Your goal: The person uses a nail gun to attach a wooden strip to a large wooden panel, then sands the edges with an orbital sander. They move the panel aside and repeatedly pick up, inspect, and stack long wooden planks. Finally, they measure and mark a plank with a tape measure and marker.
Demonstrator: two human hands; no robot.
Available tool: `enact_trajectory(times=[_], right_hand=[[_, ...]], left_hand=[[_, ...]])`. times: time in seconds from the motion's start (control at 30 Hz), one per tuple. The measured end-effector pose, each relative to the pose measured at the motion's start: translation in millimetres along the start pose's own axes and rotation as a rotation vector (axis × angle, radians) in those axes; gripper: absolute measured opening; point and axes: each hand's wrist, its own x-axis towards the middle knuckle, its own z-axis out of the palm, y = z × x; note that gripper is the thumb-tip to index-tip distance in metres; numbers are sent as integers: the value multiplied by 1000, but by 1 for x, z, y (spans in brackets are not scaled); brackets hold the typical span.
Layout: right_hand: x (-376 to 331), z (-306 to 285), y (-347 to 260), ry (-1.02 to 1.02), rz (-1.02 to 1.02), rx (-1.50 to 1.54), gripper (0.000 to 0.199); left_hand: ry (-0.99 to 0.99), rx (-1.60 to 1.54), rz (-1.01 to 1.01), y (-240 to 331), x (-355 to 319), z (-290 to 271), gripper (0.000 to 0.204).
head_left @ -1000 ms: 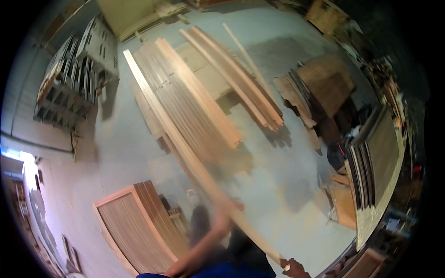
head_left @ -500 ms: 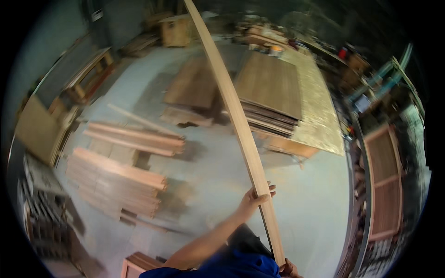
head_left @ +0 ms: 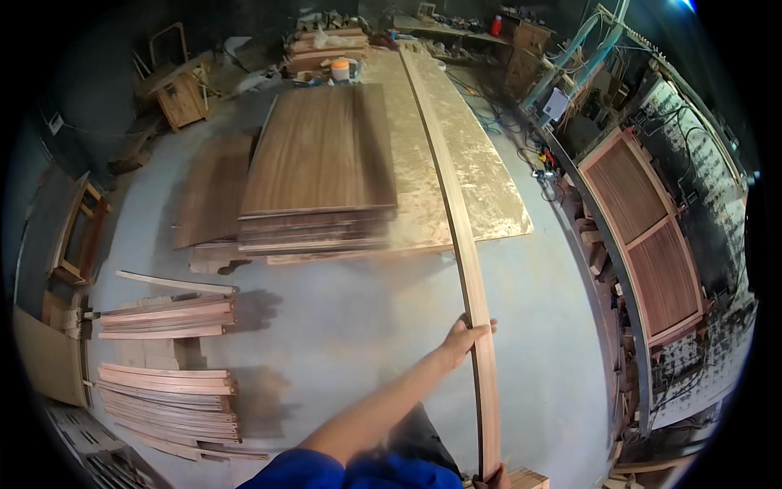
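Observation:
A long, narrow, pale wooden plank (head_left: 459,213) stretches away from my body, its far end appearing over the plywood-topped table. My left hand (head_left: 468,341) is wrapped round it partway along, thumb on top and fingertips showing past the right edge. Down at the lower edge of the view, my right hand (head_left: 495,479) grips the plank's near end; only part of this hand shows. Just beyond it to the right, the corner of some stacked wood (head_left: 529,479) comes into view.
Dark wooden panels (head_left: 318,155) lie stacked on the table with the pale plywood top (head_left: 497,196). Bundled wood strips (head_left: 167,395) rest on the floor at left. A framed two-panel wooden door (head_left: 643,232) lies along the right side. An orange-and-white tub (head_left: 340,70) stands behind the panels.
The view has swung to the right, so the table and strips appear further left. The plank's far end now appears over the plywood. Both hands keep hold of it.

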Motion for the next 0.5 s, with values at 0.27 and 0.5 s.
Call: enact_trajectory(times=[0.27,0.5], right_hand=[[157,5,-224,161,-232,-353,53],[419,43,-294,87,-444,-134,29]], left_hand=[[242,-21,-182,-7,57,-117,27],[675,1,-88,-45,-124,-242,16]])
